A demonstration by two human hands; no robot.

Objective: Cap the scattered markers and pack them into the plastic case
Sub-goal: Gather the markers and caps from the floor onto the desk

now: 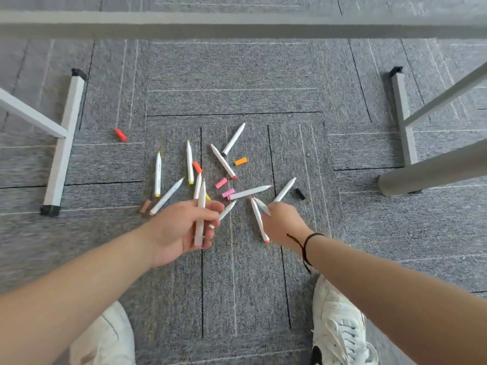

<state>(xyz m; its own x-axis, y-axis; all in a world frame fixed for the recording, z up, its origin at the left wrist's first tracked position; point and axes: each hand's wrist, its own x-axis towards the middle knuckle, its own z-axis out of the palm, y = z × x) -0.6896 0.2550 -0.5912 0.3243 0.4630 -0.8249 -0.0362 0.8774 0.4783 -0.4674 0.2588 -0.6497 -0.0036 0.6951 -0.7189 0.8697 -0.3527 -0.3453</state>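
Partly hidden: right hand point(283, 222) grips markers point(259, 219); left hand point(181, 227) grips one marker point(200, 214). Caps point(220, 183) scattered on carpet point(237, 285).

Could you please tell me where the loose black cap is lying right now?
In the head view, the black cap lies on the carpet at the right edge of the scatter, just right of the right hand.
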